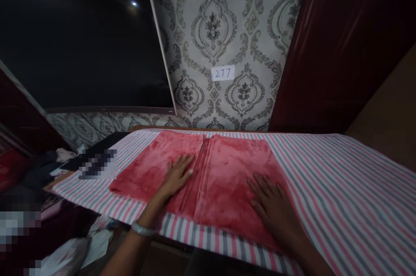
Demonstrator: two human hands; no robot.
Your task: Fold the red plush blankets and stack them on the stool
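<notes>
Dim indoor light greets us, with a white glare spot and a brighter streak at top left reflected in the black screen (87, 50). Faint sheen runs down the dark red panel (325, 50). We see soft highlights on the red cloth (234, 176); the left hand (177, 176) looks lighter than the shaded right hand (274, 206). Shadow swallows the lower-left clutter (61, 226). Wide-angle distortion tilts upright edges outward, and coarse pixel blocks (97, 164) mask two patches at left.
</notes>
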